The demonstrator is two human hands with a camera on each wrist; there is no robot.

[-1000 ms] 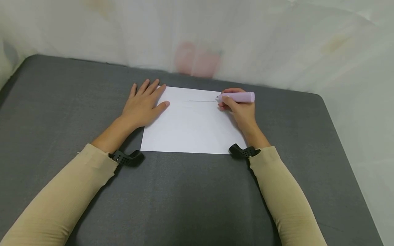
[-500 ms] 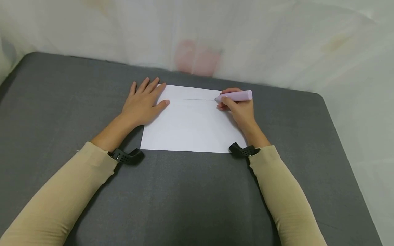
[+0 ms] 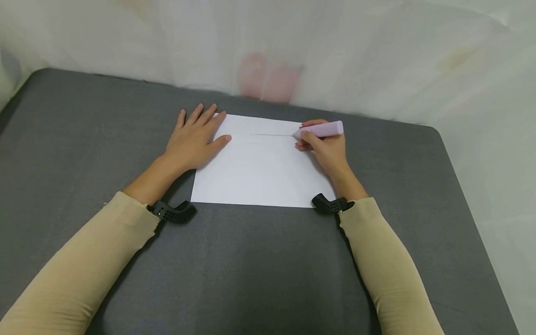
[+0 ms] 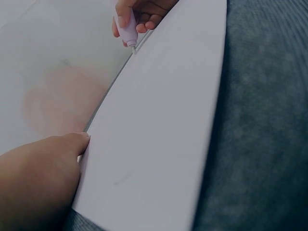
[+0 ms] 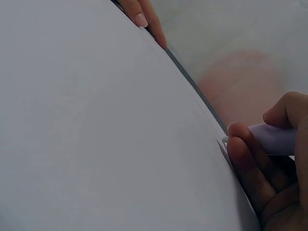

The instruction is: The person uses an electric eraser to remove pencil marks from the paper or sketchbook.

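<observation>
A white sheet of paper lies on the grey table. My left hand rests flat on its far left corner, fingers straight. My right hand grips a lilac marker with its tip on the paper near the far right edge, at the end of a thin drawn line. In the left wrist view the marker shows at the top, held over the sheet. The right wrist view has my fingers round the marker against the paper.
A pale translucent curtain hangs behind the table, with a blurred pink shape beyond it. Black wrist mounts sit on both beige sleeves. The table's rounded right edge is near the right hand.
The right hand and marker stay almost in place at the line's right end, and the left hand keeps pressing the paper. The head view has tilted slightly.
</observation>
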